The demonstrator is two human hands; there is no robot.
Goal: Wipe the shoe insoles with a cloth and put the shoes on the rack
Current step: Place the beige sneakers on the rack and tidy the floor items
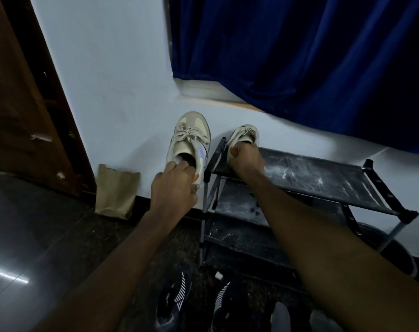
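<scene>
A pale wall and blue curtain back the black shoe rack. Light, soft-sided, we judge, best held at the collar: our left hand grips one beige sneaker there, just left of the rack; our right hand clutches the second sneaker at the rack's top-left end, arms outstretched.

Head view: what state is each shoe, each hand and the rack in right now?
Left hand: grips the left beige shoe at its heel opening.
Left beige shoe: held up beside the rack, off it.
Right hand: grips the right beige shoe at its heel.
Right beige shoe: at the top shelf's left end; contact unclear.
Rack: upright, top shelf smeared white.
Dark shoes: on the floor, untouched.
</scene>
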